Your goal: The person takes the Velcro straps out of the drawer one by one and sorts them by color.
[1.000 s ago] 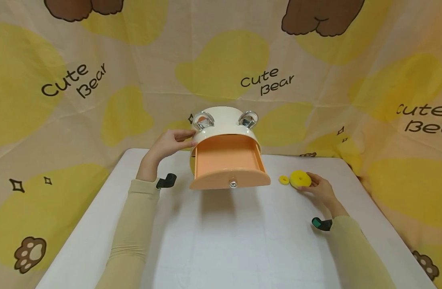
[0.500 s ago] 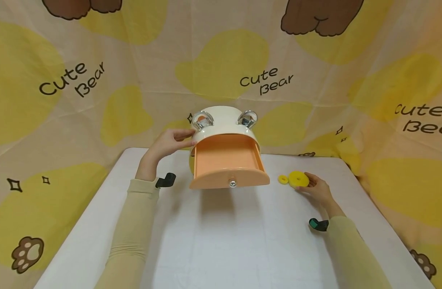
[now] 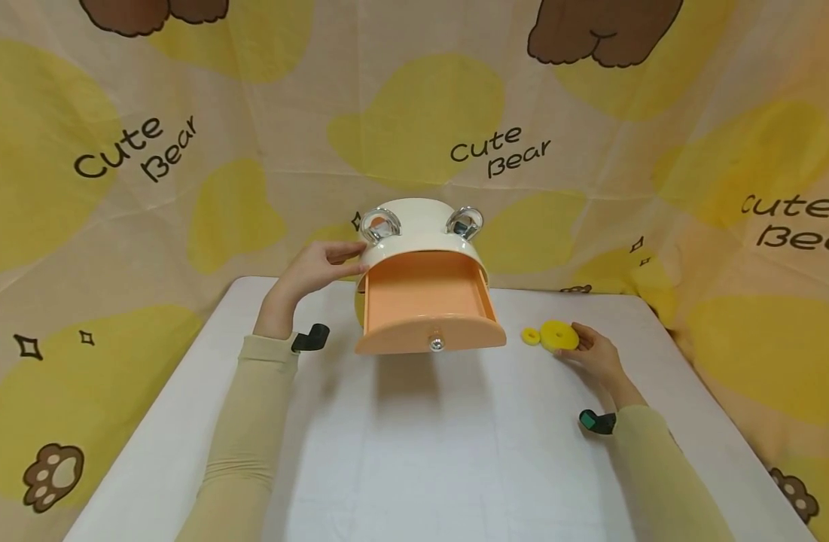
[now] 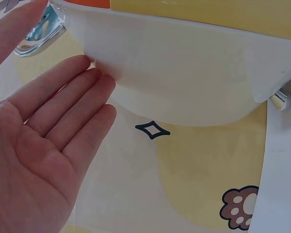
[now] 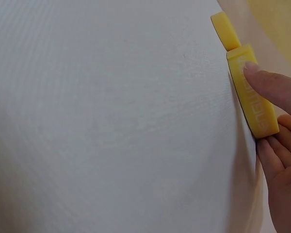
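A cream cabinet (image 3: pixel 417 226) with two shiny ear-shaped loops stands at the back middle, its orange drawer (image 3: pixel 428 335) pulled out, with a round silver knob. At its left side my left hand (image 3: pixel 315 267) touches the shell with fingertips, its fingers nearly straight in the left wrist view. To the right, my right hand (image 3: pixel 600 354) holds a thick yellow disc (image 3: pixel 559 336) with a small central hole, thumb and fingers at its edge. Raised lettering runs along the disc's rim in the right wrist view. A smaller yellow ring (image 3: pixel 531 336) lies against its left side.
The white table (image 3: pixel 428 452) stretches forward beneath both arms. A printed bear curtain (image 3: pixel 414 113) hangs close behind the cabinet and along both sides.
The right hand and yellow disc have shifted very slightly left, mostly in the first half second. My left hand, the cabinet and the open drawer stay as they were.
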`<state>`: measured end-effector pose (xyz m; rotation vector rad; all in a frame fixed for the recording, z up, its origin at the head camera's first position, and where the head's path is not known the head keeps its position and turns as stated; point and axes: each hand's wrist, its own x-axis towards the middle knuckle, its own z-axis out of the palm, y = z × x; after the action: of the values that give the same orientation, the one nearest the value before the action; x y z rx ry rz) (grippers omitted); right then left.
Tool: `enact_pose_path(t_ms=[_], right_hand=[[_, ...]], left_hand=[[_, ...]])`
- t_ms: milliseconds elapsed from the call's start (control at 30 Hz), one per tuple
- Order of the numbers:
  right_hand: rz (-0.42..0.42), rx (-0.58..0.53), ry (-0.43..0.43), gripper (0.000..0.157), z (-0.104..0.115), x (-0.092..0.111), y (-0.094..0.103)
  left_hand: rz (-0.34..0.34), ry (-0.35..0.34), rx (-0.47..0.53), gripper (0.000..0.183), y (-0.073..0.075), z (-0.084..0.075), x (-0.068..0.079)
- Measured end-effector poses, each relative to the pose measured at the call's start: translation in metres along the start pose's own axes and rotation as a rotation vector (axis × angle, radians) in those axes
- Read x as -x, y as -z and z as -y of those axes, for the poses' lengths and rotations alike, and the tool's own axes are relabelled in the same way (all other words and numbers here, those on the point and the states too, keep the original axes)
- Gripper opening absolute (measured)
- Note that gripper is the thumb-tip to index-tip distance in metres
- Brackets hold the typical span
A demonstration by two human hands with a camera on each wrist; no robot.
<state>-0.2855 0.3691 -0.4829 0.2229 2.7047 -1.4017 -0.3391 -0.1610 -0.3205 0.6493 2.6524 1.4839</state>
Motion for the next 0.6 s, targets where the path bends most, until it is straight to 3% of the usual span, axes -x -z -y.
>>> enact_pose_path(t_ms=[233,467,600], right_hand=[[-0.003,0.025,-0.004,0.089,0.001,0.002,0.003],[-0.047,0.076,0.023,0.086,0.005,0.010,0.009],[-0.068,0.090,0.050,0.085,0.009,0.017,0.013]], left_hand=[[0.017,0.017,0.010,0.057,0.000,-0.004,-0.001],[0.039,0.021,-0.013,0.055,0.001,-0.031,0.013],[0.041,0.018,-0.008,0.055,0.001,-0.036,0.016]])
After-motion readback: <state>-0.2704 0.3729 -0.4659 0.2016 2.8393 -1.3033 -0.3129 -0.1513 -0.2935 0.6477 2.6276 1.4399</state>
